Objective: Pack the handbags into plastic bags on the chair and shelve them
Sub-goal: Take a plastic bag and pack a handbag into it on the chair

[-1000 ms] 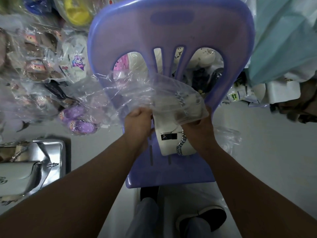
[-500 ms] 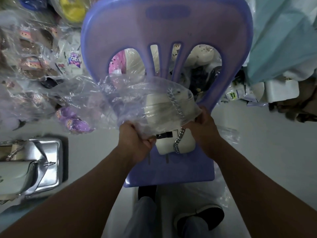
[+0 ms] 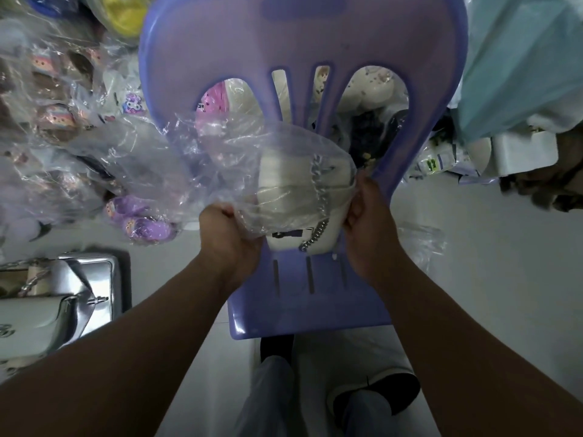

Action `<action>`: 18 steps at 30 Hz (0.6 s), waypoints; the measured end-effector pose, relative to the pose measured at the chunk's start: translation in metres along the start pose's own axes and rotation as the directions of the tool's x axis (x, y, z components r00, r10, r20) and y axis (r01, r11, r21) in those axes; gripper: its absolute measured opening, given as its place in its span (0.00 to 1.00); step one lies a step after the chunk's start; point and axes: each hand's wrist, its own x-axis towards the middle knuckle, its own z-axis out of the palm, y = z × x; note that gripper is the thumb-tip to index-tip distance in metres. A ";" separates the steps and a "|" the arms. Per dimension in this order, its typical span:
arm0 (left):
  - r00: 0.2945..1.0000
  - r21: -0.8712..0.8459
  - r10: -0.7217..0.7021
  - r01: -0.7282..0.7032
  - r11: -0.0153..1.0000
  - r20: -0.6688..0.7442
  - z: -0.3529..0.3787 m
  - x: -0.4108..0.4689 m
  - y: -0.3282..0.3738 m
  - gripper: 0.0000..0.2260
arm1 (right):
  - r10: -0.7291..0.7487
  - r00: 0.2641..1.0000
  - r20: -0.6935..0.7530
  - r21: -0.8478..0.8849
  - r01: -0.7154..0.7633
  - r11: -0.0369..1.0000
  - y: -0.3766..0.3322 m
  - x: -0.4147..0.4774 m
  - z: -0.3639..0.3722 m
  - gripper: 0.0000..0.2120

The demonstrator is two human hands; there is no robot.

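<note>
A white handbag with a silver chain lies on the seat of the purple plastic chair. A clear plastic bag covers most of it; the handbag's near end with a black tag still shows. My left hand grips the plastic bag's edge on the left. My right hand grips the plastic at the handbag's right side. Two more handbags, silver and white, lie on the floor at the left.
Bagged slippers and toys are piled behind and left of the chair. A loose clear plastic bag lies right of the seat. A teal cloth hangs at the upper right. My legs and shoes are below the chair.
Both hands have drawn the plastic bag farther toward me over the handbag, so less of the white handbag sticks out than a second ago.
</note>
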 end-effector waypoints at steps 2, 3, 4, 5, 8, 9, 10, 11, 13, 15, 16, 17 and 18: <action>1.000 -0.035 -0.019 0.020 0.999 0.012 -0.010 0.004 -0.002 0.21 | 0.051 0.998 -0.023 0.054 -0.050 0.997 -0.001 -0.001 0.003 0.14; 1.000 -0.037 -0.024 0.024 0.999 0.012 -0.012 0.005 -0.003 0.17 | 0.056 0.997 -0.048 0.032 -0.054 0.998 0.002 0.001 0.002 0.11; 0.999 0.012 -0.030 0.030 0.999 0.016 -0.015 0.008 -0.004 0.16 | 0.041 0.996 -0.075 -0.018 -0.042 0.999 0.003 0.000 0.001 0.10; 0.999 0.094 -0.045 0.043 0.995 0.019 -0.015 0.008 -0.005 0.18 | 0.047 0.993 -0.106 -0.060 -0.054 0.997 0.006 0.000 0.000 0.11; 0.997 0.320 -0.075 0.079 0.944 -0.024 -0.018 0.012 -0.009 0.20 | 0.024 0.983 -0.181 -0.145 -0.051 0.988 0.010 -0.004 -0.006 0.15; 0.996 0.351 -0.069 0.083 0.933 -0.051 -0.018 0.011 -0.010 0.18 | 0.014 0.982 -0.187 -0.204 -0.053 0.977 0.013 -0.004 -0.007 0.15; 0.995 0.360 -0.038 0.067 0.930 -0.089 -0.021 0.012 -0.011 0.14 | 0.013 0.982 -0.188 -0.249 -0.061 0.967 0.010 -0.007 -0.007 0.14; 0.990 0.362 0.018 0.034 0.932 -0.140 -0.021 0.012 -0.012 0.10 | 0.001 0.982 -0.188 -0.275 -0.053 0.960 0.014 -0.005 -0.010 0.14; 0.963 0.384 0.138 -0.039 0.922 -0.232 -0.019 0.014 -0.013 0.08 | -0.009 0.985 -0.173 -0.280 -0.040 0.959 0.015 -0.003 -0.010 0.11; 0.941 0.392 0.212 -0.097 0.915 -0.264 -0.015 0.011 -0.011 0.13 | 0.002 0.985 -0.171 -0.247 -0.045 0.968 0.010 0.000 -0.006 0.08; 0.933 0.393 0.219 -0.095 0.915 -0.286 -0.017 0.014 -0.011 0.13 | 0.049 0.985 -0.166 -0.188 -0.081 0.979 0.003 -0.001 -0.003 0.07; 0.929 0.379 0.220 -0.096 0.920 -0.297 -0.015 0.014 -0.010 0.12 | 0.074 0.988 -0.133 -0.160 -0.095 0.983 0.002 0.003 -0.003 0.06; 0.938 0.360 0.186 -0.073 0.930 -0.291 -0.015 0.016 -0.009 0.09 | 0.123 0.990 -0.074 -0.174 -0.134 0.976 -0.005 0.000 0.001 0.05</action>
